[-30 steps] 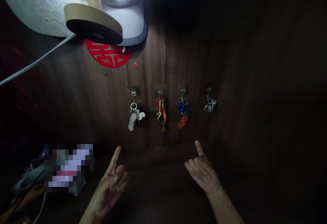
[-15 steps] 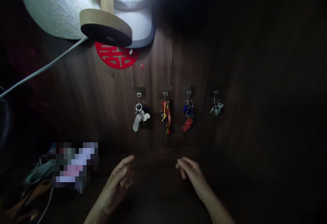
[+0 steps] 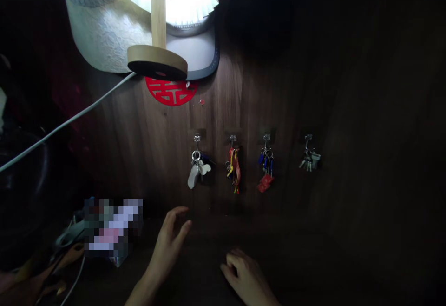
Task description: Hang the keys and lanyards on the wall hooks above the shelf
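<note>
My left hand (image 3: 169, 241) is raised over the dark surface, empty, its thumb and forefinger apart. Lower and to the right is my right hand (image 3: 247, 276), its fingers loosely curled, a gap beside the thumb and nothing visible in it. Above both hands, four small hooks on the dark wood panel carry keys: a bunch with a grey fob (image 3: 194, 176), one with a red and yellow cord (image 3: 234, 170), one with blue-headed keys and a red tag (image 3: 266, 182), and a small bunch (image 3: 308, 162). Neither hand touches any of them.
A lit lamp with a wooden base (image 3: 156, 57) stands out at the top, its white cable (image 3: 69, 121) running left. Behind it are pale caps (image 3: 101, 36) and a red paper cutout (image 3: 172, 93). A blurred-out box (image 3: 113, 227) and scissors-like handles (image 3: 71, 234) lie left.
My right hand has moved down and left, and its fingers are more curled. My left hand's thumb and forefinger have spread apart. The view has shifted, so the wall things appear lower and further right.
</note>
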`<state>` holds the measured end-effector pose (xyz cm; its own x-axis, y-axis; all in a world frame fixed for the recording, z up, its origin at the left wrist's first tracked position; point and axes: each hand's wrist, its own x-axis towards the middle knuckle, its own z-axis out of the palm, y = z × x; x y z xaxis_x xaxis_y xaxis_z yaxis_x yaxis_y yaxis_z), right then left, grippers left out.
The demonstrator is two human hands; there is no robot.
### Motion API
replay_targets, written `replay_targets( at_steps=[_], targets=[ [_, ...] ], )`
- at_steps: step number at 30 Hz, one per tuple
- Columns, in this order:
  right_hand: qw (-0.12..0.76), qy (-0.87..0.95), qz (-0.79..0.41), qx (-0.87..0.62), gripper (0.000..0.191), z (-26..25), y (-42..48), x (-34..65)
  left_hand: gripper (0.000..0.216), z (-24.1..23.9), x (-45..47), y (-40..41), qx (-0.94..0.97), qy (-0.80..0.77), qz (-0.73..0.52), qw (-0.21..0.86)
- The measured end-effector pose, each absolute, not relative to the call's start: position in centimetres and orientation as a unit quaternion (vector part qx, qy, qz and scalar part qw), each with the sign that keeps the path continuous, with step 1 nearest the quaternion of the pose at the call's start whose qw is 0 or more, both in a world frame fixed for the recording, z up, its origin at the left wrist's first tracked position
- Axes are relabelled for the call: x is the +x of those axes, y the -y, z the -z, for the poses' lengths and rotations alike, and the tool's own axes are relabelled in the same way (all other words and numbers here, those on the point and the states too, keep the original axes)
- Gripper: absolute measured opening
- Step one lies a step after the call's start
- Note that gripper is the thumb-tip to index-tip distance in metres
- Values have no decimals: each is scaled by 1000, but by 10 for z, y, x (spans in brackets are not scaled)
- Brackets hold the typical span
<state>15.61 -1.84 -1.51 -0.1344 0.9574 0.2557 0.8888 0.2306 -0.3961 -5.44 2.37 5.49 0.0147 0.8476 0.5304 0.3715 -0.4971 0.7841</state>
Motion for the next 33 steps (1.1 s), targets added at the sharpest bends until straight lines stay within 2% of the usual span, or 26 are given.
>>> replay_targets(
  at_steps=[3, 6, 9, 15, 18, 21, 26, 29, 33],
  targets=[
    [210, 743, -99, -627, 15, 12, 20, 156, 41, -87, -43, -44, 636, -447, -589, 220],
    [181, 759, -150, -607, 7, 1, 21, 160, 52, -123, -21, -72, 610, -445, -636, 159],
    [147, 771, -201, -586, 9, -7, 20, 168, 57, -154, 8, -92, 570, -488, -653, 105],
    [123, 819, -227, -512, 14, -8, 12, 188, 55, -182, 57, -95, 462, -652, -600, 48],
    [137, 865, -220, -429, 13, -37, 8, 196, 50, -185, 59, -95, 463, -667, -581, 49],
    [145, 899, -155, -383, 16, -98, 0, 202, 40, -186, 48, -99, 501, -660, -556, 62],
    [259, 886, 51, -381, 18, -205, -31, 198, 31, -191, 26, -104, 563, -621, -539, 88],
    [259, 868, 180, -384, 26, -239, -57, 184, 26, -194, 20, -103, 578, -600, -542, 109],
    [222, 863, 250, -378, 40, -252, -84, 167, 24, -198, 17, -100, 572, -596, -549, 128]
  ],
)
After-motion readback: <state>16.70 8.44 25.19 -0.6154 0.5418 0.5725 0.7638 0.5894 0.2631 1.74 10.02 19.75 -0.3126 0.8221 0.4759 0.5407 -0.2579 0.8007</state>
